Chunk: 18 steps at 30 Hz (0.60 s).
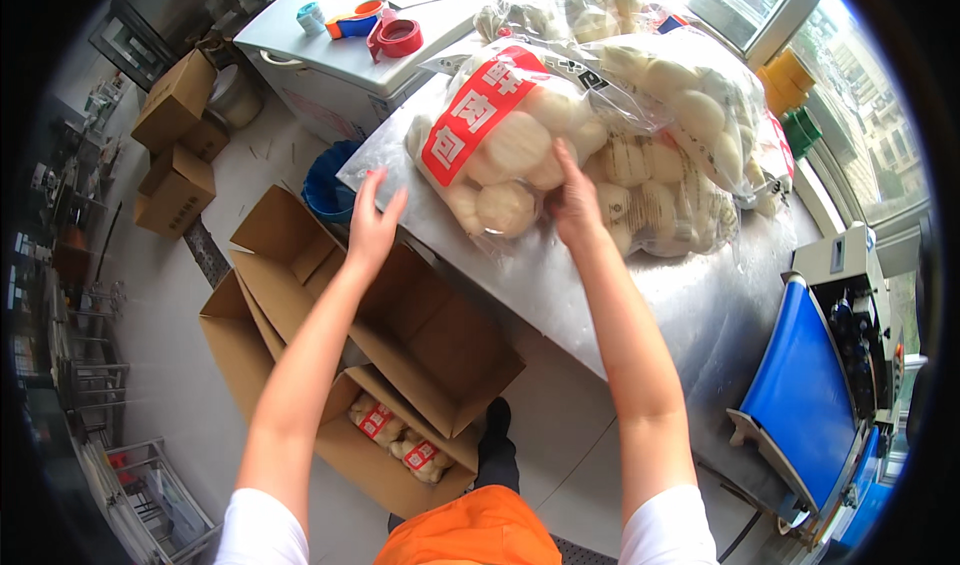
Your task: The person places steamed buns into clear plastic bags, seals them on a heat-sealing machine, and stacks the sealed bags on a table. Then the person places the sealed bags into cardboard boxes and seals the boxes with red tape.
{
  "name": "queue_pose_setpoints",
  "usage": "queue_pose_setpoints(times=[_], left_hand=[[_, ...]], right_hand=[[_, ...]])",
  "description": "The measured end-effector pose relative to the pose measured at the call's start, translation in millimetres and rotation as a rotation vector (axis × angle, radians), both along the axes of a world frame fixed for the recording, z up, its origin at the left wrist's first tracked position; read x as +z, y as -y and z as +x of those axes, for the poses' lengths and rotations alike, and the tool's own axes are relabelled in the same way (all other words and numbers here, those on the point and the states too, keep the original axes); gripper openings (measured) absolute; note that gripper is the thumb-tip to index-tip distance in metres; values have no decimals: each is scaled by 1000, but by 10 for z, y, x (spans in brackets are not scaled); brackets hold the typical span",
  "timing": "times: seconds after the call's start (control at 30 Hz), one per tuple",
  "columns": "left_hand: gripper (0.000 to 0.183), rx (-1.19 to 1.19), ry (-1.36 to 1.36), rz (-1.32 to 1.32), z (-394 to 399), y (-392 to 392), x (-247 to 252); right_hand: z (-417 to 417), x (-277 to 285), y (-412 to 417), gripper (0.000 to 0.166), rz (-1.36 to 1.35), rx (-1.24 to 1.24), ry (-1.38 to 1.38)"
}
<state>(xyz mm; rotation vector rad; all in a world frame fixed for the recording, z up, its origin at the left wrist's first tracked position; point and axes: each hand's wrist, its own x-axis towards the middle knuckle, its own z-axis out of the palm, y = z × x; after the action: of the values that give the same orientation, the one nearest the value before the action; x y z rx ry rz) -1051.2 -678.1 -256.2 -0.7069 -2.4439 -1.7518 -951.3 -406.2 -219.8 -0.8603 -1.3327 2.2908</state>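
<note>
Several clear plastic bags of round white buns are piled on a metal table (675,295). My right hand (576,194) rests against the right side of the nearest bag of buns (517,141), which has a red printed band; whether its fingers grip the plastic is unclear. My left hand (379,212) is empty, its fingers apart, left of that bag near the table's corner. Below my arms an open cardboard box (435,325) shows a bare inside. Beside it, a second cardboard box (375,475) holds bags of buns with red bands (375,419).
Tape dispensers (397,38) lie on a white chest freezer (337,47) at the upper left. A blue bin (330,182) stands by the table's corner. Cardboard boxes (176,190) sit on the floor further left. A machine with a blue conveyor belt (802,392) is at right.
</note>
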Motion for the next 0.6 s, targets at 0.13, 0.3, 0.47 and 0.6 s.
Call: queue_pose_setpoints(times=[0.13, 0.3, 0.47, 0.6], left_hand=[[56, -32, -62, -121, -466, -810, 213], [53, -73, -158, -373, 282, -448, 503], [67, -227, 112, -473, 559, 211, 623], [96, -595, 966, 182, 558, 101, 319]], right_hand=[[-213, -327, 150, 76, -91, -61, -221], [268, -283, 464, 65, -266, -207, -147], [1242, -131, 595, 54, -241, -23, -44], [1470, -132, 527, 56, -296, 148, 24]])
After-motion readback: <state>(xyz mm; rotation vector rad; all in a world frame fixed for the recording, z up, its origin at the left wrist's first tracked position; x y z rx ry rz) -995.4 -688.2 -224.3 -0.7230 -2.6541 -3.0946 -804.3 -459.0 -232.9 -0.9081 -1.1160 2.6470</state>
